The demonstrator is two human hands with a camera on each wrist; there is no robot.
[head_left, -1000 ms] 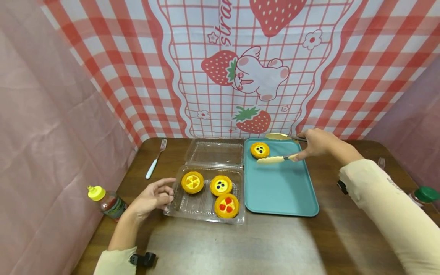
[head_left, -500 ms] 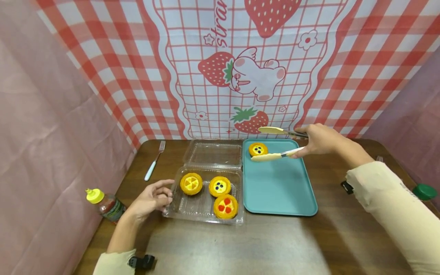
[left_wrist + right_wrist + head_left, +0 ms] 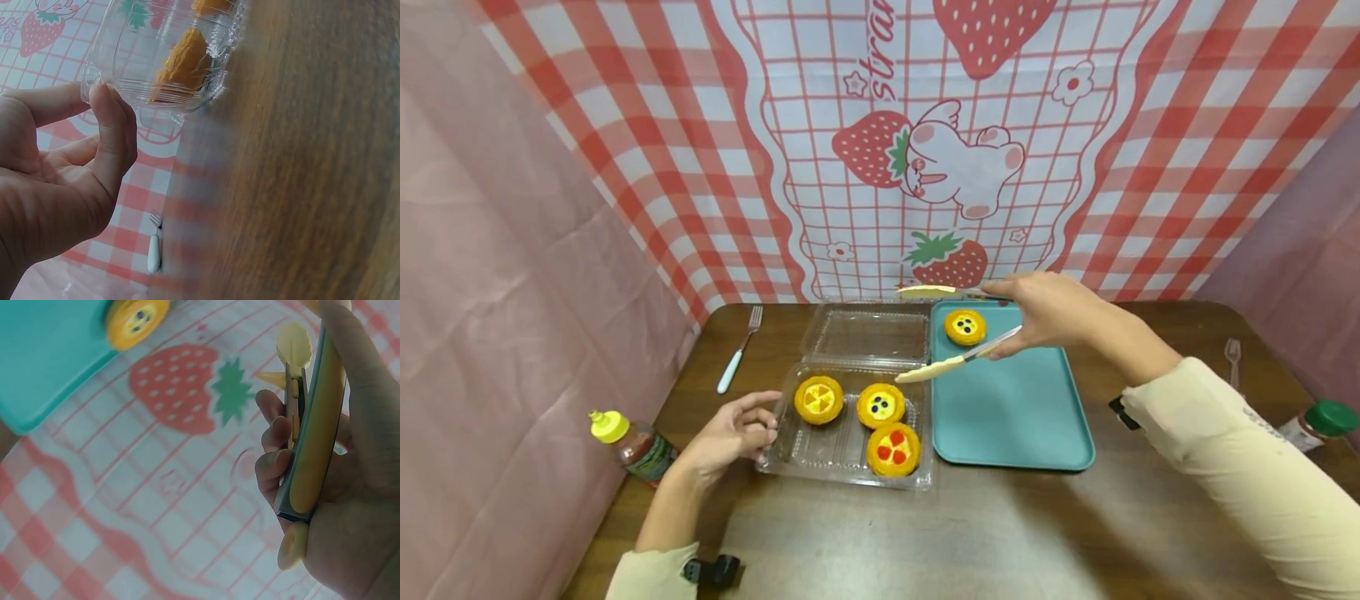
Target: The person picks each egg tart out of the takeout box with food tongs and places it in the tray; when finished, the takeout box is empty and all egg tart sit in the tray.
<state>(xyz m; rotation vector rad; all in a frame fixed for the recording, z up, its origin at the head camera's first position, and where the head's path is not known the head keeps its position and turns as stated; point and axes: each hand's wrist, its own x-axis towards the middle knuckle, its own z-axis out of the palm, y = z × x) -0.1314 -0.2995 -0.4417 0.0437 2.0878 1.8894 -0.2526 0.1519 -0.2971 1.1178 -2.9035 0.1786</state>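
My left hand (image 3: pixel 730 432) pinches the left edge of a clear hinged plastic container (image 3: pixel 823 450) between thumb and fingers. The container lies with its lid (image 3: pixel 872 333) folded back. Inside are a tart with orange wedges (image 3: pixel 818 400), a blueberry tart (image 3: pixel 881 406) and a strawberry tart (image 3: pixel 893 450). My right hand (image 3: pixel 1060 310) grips cream-tipped tongs (image 3: pixel 936 371), their arms spread with nothing between them. The lower tip hangs over the container, just above the blueberry tart, and the other is over the lid. Another blueberry tart (image 3: pixel 965 328) sits on the teal tray (image 3: pixel 1011 417).
A fork with a pale handle (image 3: pixel 730 369) lies left of the container. A sauce bottle with a yellow cap (image 3: pixel 636 446) stands at the left edge. On the right are a second fork (image 3: pixel 1233 358) and a green-capped jar (image 3: pixel 1318 425). A checked cloth (image 3: pixel 700 192) hangs behind.
My right hand has moved left with the tongs, from above the tart on the tray to over the container. The left hand keeps its place on the container's edge.
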